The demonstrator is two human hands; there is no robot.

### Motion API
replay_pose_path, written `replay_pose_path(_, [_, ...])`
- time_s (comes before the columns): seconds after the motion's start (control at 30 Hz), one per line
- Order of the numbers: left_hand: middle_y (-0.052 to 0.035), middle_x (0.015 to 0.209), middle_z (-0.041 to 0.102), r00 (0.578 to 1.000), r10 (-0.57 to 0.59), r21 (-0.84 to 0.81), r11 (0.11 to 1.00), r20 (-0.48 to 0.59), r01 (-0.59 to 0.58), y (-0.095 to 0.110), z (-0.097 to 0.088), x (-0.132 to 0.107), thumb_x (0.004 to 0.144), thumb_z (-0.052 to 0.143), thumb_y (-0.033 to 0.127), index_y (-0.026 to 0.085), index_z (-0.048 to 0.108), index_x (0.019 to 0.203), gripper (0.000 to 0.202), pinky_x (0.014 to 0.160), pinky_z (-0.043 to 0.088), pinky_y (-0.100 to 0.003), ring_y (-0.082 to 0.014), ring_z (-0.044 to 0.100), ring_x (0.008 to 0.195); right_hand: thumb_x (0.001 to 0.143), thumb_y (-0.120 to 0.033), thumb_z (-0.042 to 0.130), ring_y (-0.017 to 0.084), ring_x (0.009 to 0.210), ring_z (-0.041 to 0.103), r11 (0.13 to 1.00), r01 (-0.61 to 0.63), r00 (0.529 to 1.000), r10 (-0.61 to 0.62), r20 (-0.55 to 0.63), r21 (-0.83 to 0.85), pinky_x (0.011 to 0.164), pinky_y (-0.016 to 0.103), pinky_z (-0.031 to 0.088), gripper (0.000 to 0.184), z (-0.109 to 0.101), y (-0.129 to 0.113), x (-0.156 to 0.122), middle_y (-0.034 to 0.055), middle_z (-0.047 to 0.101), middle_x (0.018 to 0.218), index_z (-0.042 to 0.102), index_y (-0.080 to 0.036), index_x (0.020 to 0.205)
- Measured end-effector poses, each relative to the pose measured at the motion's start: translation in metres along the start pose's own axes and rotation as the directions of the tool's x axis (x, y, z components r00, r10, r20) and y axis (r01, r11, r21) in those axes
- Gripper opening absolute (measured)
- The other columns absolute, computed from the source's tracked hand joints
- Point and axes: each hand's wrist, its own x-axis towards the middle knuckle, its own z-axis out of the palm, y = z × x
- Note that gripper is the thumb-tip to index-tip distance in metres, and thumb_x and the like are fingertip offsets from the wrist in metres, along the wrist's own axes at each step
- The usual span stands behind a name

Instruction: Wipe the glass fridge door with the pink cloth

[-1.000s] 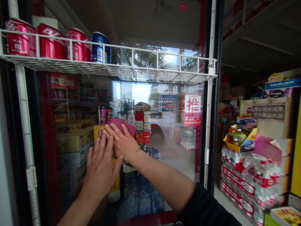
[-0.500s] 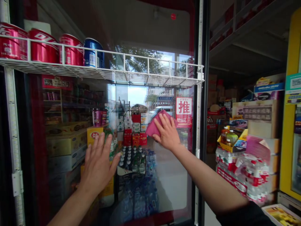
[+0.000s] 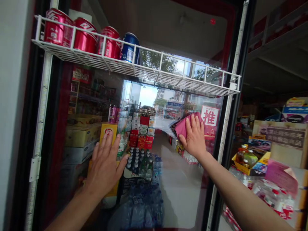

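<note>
My right hand [image 3: 195, 138] presses a folded pink cloth [image 3: 181, 127] flat on the glass door [image 3: 185, 189], just left of a red-and-white push sticker [image 3: 209, 117]. Its fingers lie over the cloth, whose left corner shows a dark edge. My left hand [image 3: 103, 170] is spread with the palm toward the glass, in the lower left of the door, and holds nothing. Whether that palm touches the glass, I cannot tell. Above both hands a white wire rack [image 3: 172, 78] crosses the door.
Several red cans [image 3: 85, 37] and a blue can [image 3: 130, 48] stand in the rack's left part. Bottles and boxes show in the glass. To the right are a yellow carton of bottles [image 3: 258, 165], wrapped bottle packs [image 3: 276, 199] and a cardboard sign [image 3: 284, 134].
The view has turned left and tilted, so door and rack appear farther right and slanted. My right hand and the cloth have shifted right, closer to the sticker. My left hand remains spread.
</note>
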Motion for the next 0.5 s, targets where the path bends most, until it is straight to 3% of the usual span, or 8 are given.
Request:
replay_pose_path(0.13, [-0.0184,0.183,0.016,0.999,-0.037,-0.030,0.999,-0.003,0.037,-0.004,-0.003,-0.006,0.113,0.042,0.049,0.015,0.019,0.178,0.077,0.134,0.022,-0.059,-0.0383,0.018,0.170,0.109,-0.062,0.046,0.034,0.173,0.004,0.996,0.089,0.996,-0.089,0.011,-0.002,0.138,0.060,0.010,0.086,-0.003,-0.033,0.037,0.0164,0.009,0.184,0.034,-0.007,0.174])
replay_pose_path(0.33, [-0.0181,0.182,0.017,0.998,-0.050,-0.026,0.998,-0.024,0.050,-0.013,-0.005,-0.009,0.113,0.041,0.048,0.014,0.020,0.177,0.075,0.134,0.022,-0.057,-0.0374,0.019,0.170,0.107,-0.066,0.052,0.035,0.172,0.007,0.992,0.126,0.991,-0.126,0.050,-0.007,0.138,0.058,0.008,0.092,-0.008,-0.097,0.098,0.0135,0.006,0.185,0.027,-0.013,0.177])
replay_pose_path(0.5, [-0.0188,0.182,0.020,0.996,-0.083,-0.009,0.997,-0.015,0.083,-0.026,-0.011,-0.010,0.113,0.042,0.046,0.012,0.024,0.175,0.074,0.134,0.021,-0.058,-0.0382,0.020,0.169,0.105,-0.066,0.057,0.035,0.172,0.008,0.981,0.189,0.981,-0.190,0.032,0.037,0.138,0.058,0.004,0.092,-0.010,-0.137,0.128,0.0126,0.009,0.185,0.029,-0.015,0.177])
